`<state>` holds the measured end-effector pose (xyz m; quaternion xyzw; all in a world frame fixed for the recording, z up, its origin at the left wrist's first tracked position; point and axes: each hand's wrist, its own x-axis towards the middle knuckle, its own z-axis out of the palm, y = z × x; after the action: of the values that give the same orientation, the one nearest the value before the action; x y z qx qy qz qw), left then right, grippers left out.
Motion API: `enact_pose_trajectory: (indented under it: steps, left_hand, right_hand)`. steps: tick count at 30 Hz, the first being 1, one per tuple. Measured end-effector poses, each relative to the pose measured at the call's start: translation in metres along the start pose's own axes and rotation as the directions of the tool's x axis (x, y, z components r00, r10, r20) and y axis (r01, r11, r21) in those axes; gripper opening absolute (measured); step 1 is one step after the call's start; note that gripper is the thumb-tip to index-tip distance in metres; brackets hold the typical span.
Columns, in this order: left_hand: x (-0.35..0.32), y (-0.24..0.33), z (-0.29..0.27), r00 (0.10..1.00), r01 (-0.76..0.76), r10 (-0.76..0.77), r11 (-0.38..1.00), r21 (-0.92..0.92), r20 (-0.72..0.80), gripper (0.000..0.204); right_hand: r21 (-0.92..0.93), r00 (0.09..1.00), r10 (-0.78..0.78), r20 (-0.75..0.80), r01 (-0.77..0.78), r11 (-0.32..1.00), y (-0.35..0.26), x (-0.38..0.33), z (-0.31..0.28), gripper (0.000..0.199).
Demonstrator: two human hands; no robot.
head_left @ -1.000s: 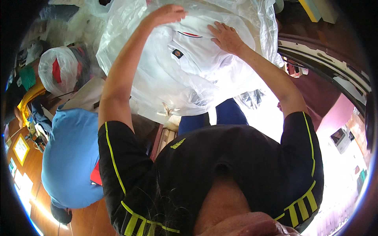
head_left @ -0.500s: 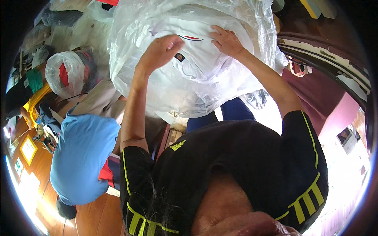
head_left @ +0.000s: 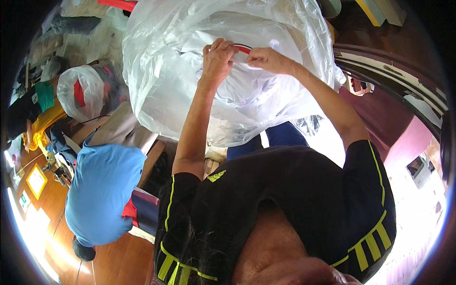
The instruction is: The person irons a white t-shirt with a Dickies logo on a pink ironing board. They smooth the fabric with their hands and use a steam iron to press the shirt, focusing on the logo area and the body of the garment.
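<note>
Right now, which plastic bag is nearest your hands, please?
The large translucent bag, at your left hand and right hand; the smaller bag showing red sits farther left.

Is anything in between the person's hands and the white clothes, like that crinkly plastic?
Nothing that I can see. The left hand and right hand both pinch the white garment by its striped edge. The clear plastic spreads around it.

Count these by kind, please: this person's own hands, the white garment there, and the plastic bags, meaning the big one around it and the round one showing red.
Left hand, right hand: 2
White garment: 1
Big bag, round bag: 2
Total: 5
</note>
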<state>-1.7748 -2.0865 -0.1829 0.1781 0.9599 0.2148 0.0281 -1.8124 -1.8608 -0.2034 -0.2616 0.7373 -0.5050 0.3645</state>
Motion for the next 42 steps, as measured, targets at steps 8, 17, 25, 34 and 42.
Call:
enact_pose_trajectory:
  steps: [8,17,25,34,42]
  left_hand:
    - [-0.003,0.004,-0.042,0.977,0.079,-0.048,0.987,-0.142,0.209,0.022]
    - [0.0,0.005,-0.033,0.991,-0.087,0.094,0.993,-0.077,0.094,0.029]
    - [-0.015,-0.001,-0.021,0.997,-0.029,0.041,0.98,-0.196,0.059,0.032]
    - [0.001,-0.002,-0.032,0.982,-0.179,0.184,0.98,-0.084,0.049,0.028]
    - [0.014,-0.007,-0.026,0.894,-0.141,0.189,0.979,-0.147,0.406,0.026]
  right_hand:
    - [-0.179,0.72,0.156,-0.676,-0.366,0.913,0.067,0.062,-0.097,0.033]
    - [-0.555,0.932,-0.031,-0.362,-0.189,0.81,0.047,0.059,-0.039,0.017]
    - [-0.525,0.838,-0.121,-0.532,-0.214,0.824,0.05,0.048,-0.022,0.012]
    - [-0.243,0.961,-0.109,-0.254,0.046,0.969,0.004,0.016,-0.013,0.011]
    - [-0.174,0.96,-0.114,-0.255,0.071,0.982,0.006,0.019,-0.02,0.016]
